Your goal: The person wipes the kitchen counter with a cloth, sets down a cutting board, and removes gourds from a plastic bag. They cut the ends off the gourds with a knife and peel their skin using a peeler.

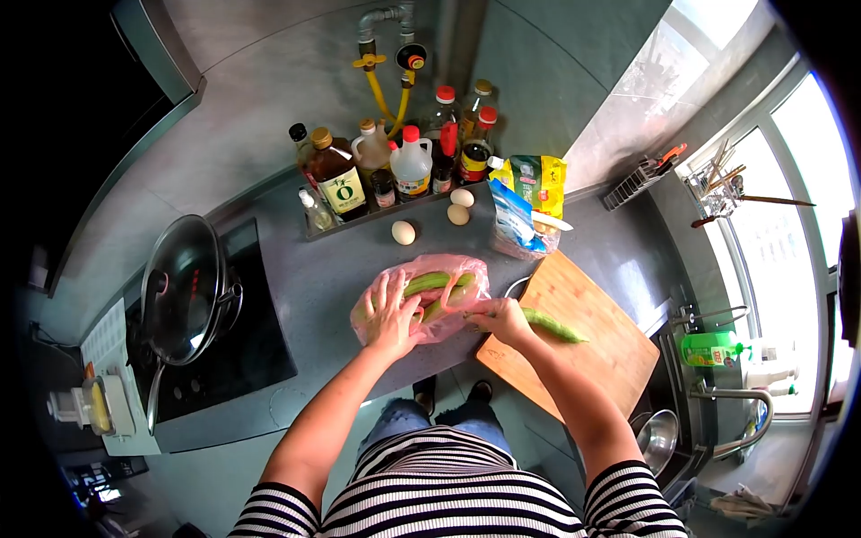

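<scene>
A pink plastic bag (430,334) with long green vegetables (429,284) inside lies on the grey counter. My left hand (389,316) rests on the bag's left part, its fingers spread. At the bag's right edge, my right hand (502,320) has its fingers closed, and what they pinch is too small to make out. One green vegetable (556,325) lies on the wooden cutting board (596,345), just right of my right hand and partly behind it.
Three eggs (404,233) lie behind the bag, before a tray of bottles (339,184). Food packets (538,193) stand behind the board. A lidded pan (184,291) sits on the black cooktop (260,336) at left. A sink with a faucet (762,421) is at right.
</scene>
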Demonstrator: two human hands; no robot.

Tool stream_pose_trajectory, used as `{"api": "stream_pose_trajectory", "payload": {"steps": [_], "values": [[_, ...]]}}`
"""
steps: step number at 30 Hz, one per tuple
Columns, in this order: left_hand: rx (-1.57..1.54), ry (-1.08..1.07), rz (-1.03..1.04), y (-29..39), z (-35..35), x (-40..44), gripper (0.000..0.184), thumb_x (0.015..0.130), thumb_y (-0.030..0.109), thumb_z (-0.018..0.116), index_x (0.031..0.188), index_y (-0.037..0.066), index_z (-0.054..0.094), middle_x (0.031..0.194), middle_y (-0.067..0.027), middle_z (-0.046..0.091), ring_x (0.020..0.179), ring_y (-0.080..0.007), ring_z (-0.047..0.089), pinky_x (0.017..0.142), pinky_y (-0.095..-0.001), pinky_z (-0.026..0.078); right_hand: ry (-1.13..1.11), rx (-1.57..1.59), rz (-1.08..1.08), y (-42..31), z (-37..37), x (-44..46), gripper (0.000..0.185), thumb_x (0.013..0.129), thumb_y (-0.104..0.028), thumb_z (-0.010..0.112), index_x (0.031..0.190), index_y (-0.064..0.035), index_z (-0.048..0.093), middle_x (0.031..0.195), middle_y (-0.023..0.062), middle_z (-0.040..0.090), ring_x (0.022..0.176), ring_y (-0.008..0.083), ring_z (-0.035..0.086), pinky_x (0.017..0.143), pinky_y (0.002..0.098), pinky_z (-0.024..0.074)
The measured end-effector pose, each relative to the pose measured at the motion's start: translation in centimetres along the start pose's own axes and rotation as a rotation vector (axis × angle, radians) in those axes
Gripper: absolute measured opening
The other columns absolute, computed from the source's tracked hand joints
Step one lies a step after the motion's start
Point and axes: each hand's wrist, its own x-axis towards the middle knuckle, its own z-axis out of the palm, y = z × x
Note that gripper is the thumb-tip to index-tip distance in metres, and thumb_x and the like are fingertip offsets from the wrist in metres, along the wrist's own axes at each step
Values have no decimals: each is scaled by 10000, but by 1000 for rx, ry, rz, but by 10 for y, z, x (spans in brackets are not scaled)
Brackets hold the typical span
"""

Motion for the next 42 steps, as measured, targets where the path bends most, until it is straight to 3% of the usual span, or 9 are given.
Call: {"api": "stream_pose_trajectory", "payload": {"steps": [3,9,15,18,19,23,29,38,42], "values": [[-12,-29,12,-2,-13,-3,357,676,370,801,972,183,727,1556,-127,254,1437,-365,166,1119,-582,148,144,-32,-75,-32,3,14,164,790,-239,718,920,-150,762,758,106,699,628,263,664,624,359,536],[-29,149,-22,-12,-21,-9,173,740,292,719,673,133,731,1410,-122,477,1390,-337,278,1128,-556,150,92,-746,-338,-57,43,56,242,819,-308,673,990,-149,734,1023,55,685,847,235,682,684,348,536],[75,103,-170,-24,-30,-9,141,737,207,708,640,105,701,1101,-73,582,1154,-292,490,1032,-534,344,-294,-965,44,-66,70,86,269,844,-252,601,1053,-103,681,1149,61,626,1087,217,603,832,369,517],[-156,32,-408,-35,-27,-4,106,744,155,696,677,89,649,994,-57,544,1057,-301,526,860,-491,495,-215,-896,-395,-61,73,89,313,848,-261,590,1111,-104,653,1146,66,625,1085,218,606,897,372,493],[-76,87,-365,-39,-26,-6,200,746,151,696,904,98,585,1015,-85,528,1016,-343,546,744,-471,540,-125,-848,-611,-58,74,91,327,848,-266,588,1127,-106,644,1140,67,627,1075,219,612,916,373,485],[-126,192,-516,-46,-18,-12,538,709,112,695,1170,168,423,1025,-94,556,941,-388,586,834,-464,515,-153,-758,-487,-71,87,102,357,853,-233,579,1192,-122,599,1138,60,623,1083,220,606,940,374,470],[-588,25,-741,-97,17,-17,441,742,5,597,1161,99,496,1107,-143,595,1015,-303,604,873,-387,507,-280,-864,-343,-74,109,127,337,871,-163,546,1207,-141,574,1164,65,605,1072,235,612,867,357,511],[-1744,288,-635,-92,19,-28,345,860,-117,379,1146,27,508,1120,-82,576,1061,-170,550,941,-297,448,-180,-786,-339,-96,88,125,378,793,-160,637,1166,-140,582,1131,77,626,1030,275,634,814,410,525],[-1596,258,-501,-98,24,-14,287,921,-43,381,1173,24,500,1140,-77,569,1079,-172,538,972,-313,434,-238,-535,-333,-97,56,121,463,748,-230,706,1182,-164,561,1111,99,639,984,292,642,792,423,523]]}}
